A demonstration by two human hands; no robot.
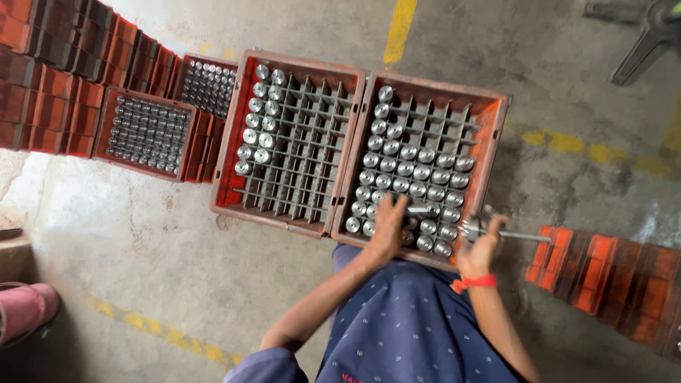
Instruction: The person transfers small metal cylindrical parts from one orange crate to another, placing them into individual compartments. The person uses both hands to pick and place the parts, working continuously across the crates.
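Blue-shirted, the person leans over the right crate (496, 135) at centre frame. Left hand (389, 228) presses on a steel cylinder (418, 210) in its grid; right hand (482, 245) grips a metal rod (521, 236). Those cylinders look heavy, hard and slick; best pinched by the rim.

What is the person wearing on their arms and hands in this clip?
Both hands are bare, no gloves. The right hand has an orange-red band at the wrist. The left hand wears nothing. Short blue sleeves, part of a dotted dark blue shirt.

Cylinders (415, 174) in crate (496, 135), prob. upright
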